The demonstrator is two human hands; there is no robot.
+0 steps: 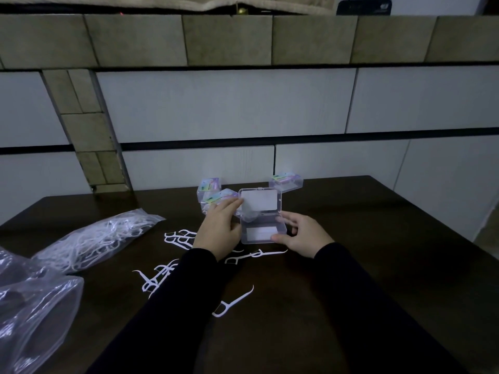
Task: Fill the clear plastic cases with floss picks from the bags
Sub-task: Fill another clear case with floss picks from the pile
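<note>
Step in hand: A person holds an open clear case at the middle of the dark worktop, ready for filling.
Left hand: The left hand rests at the case's left side, fingertips touching the raised lid; the grip looks loosely spread, not clenched.
Right hand: The right hand pinches the tray's right front corner, thumb at the front edge.
Doing it well: Judging from the frame, the lid needs to stay tipped fully back and the tray flat on the worktop, so picks drop in lengthwise and aligned rather than crossed.
The case: Transparent, rectangular, hinged at the back, a white panel showing in lid and base; the tray appears empty.
Supply: Loose floss picks lie scattered just in front of the case; a bag of picks lies to the left.
Other cases: Three closed labelled cases stand behind.
</note>
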